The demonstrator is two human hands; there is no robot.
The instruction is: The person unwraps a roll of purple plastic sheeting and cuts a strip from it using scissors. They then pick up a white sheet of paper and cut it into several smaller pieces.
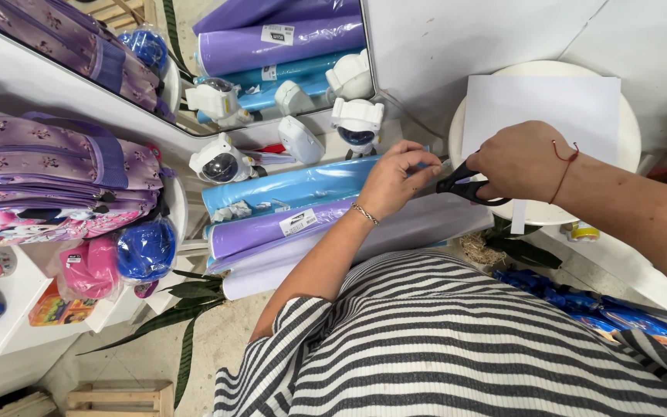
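Fingers (413,157) of the left hand (397,179) pinch a small pale blue strip (428,162), held above the blue and purple plastic-wrapped paper rolls (287,208); just right, the right hand (520,160) grips black-handled scissors (463,184) beside a white paper sheet (550,108) on a round white stool (627,131)

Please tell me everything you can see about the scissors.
The scissors have black handles with a little blue showing; they look like plastic. The right hand grips the handles, fingers through the loops. The blades point left toward the left hand, whose fingertips pinch something small and blue at the tips. The blades are mostly hidden, so open or shut is unclear. They are held above a round white table.
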